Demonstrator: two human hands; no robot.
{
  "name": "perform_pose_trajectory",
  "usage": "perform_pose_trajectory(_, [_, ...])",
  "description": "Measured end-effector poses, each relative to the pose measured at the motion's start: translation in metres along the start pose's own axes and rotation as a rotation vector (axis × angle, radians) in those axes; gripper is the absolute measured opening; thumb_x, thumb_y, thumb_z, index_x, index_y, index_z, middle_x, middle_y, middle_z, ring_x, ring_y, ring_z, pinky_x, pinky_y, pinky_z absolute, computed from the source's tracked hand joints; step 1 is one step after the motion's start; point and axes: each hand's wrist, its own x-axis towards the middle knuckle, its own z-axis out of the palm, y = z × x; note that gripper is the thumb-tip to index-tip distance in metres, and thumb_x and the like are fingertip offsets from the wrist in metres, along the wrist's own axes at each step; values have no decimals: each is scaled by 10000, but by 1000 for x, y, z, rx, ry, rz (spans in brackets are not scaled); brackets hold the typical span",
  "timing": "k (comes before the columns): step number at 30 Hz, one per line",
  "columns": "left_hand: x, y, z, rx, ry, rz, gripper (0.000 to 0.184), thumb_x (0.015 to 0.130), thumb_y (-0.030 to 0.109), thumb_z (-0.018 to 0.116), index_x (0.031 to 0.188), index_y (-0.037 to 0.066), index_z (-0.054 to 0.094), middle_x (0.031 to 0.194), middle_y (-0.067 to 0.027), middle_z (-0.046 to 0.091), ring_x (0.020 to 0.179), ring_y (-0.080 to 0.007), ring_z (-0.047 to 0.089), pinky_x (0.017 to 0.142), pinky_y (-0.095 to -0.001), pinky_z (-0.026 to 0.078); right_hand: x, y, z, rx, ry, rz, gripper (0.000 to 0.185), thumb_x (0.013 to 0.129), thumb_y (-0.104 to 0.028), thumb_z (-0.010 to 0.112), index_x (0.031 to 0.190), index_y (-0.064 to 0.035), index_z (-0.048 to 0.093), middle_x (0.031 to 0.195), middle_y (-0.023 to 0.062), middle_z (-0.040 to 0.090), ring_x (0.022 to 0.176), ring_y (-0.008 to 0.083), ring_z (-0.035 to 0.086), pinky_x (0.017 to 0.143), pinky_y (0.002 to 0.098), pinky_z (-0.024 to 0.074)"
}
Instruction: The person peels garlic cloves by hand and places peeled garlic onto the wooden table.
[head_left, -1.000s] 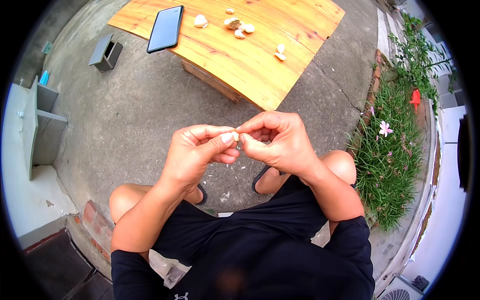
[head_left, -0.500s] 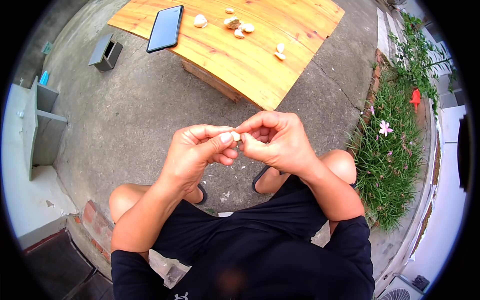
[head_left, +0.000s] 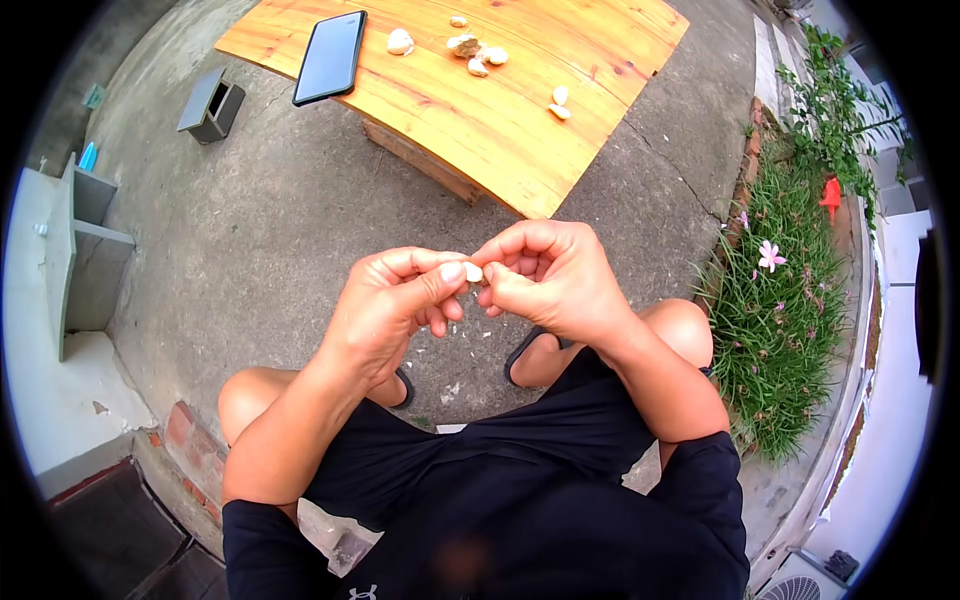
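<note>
A small pale piece, which looks like a garlic clove (head_left: 473, 272), is between my hands above the concrete floor. My left hand (head_left: 392, 300) pinches it between thumb and index finger. From the other side, my right hand (head_left: 550, 277) has thumb and index finger pressed together at the clove's right end; whatever they pinch there is too small to make out. Beyond my hands stands a wooden table (head_left: 500, 130). On it lie a whitish bulb piece (head_left: 400, 42), a cluster of several cloves (head_left: 464, 46) and two cloves (head_left: 560, 96) near the right edge.
A dark-edged phone (head_left: 330, 57) rests at the table's left edge. A small grey box (head_left: 211, 106) stands on the floor at the left. Grass with pink flowers (head_left: 775, 310) grows along the right side. My knees and sandals are below my hands.
My right hand's fingers have shifted and curled slightly at the clove, and more of its pale surface shows. My left hand's lower fingers have moved a little to the left.
</note>
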Motion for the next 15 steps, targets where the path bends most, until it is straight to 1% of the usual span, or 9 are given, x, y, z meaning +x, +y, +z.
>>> perform_pose_trajectory(4, [0,0,1,-33,12,11,162,993,137,673,1056,-7,715,924,-76,729,721,-113,674,585,-231,546,0,-3,1,74,-29,9,192,892,-59,755,1025,67,694,856,84,737,722,107,707,640,234,587])
perform_pose_trajectory(10, [1,-3,2,7,8,65,165,1004,147,659,1032,-8,711,920,-84,732,722,-115,678,592,-233,555,1,-2,2,47,-50,-3,194,916,-80,763,1019,67,688,880,111,740,729,116,712,639,238,597])
perform_pose_trajectory(13, [1,-3,1,-19,12,51,164,1003,145,659,1022,-10,709,917,-86,732,720,-116,679,592,-235,560,1,-1,3,82,-59,17,186,917,-68,756,1022,68,686,892,117,742,751,123,719,660,244,605])
perform_pose_trajectory(15, [1,-3,1,-35,16,44,163,1001,142,661,1018,-13,708,915,-88,731,718,-117,680,591,-236,562,3,4,3,141,-54,-10,187,918,-66,756,1022,71,683,899,120,744,768,132,725,676,249,610])
